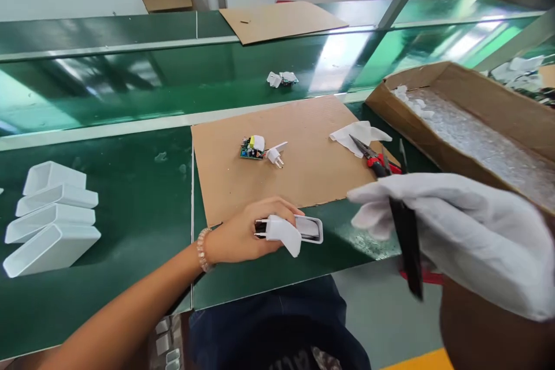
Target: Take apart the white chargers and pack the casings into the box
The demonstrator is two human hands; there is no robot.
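Our bare left hand (pixel 236 234) curls around a white charger housing (pixel 281 230) just off the edge of a cardboard sheet (pixel 312 167), while our white-gloved right hand (pixel 459 237) closes on a blurred black tool (pixel 406 245). An exposed circuit board (pixel 252 147) and red-handled pliers (pixel 375 163) lie on the sheet, atop a green conveyor belt (pixel 108 185).
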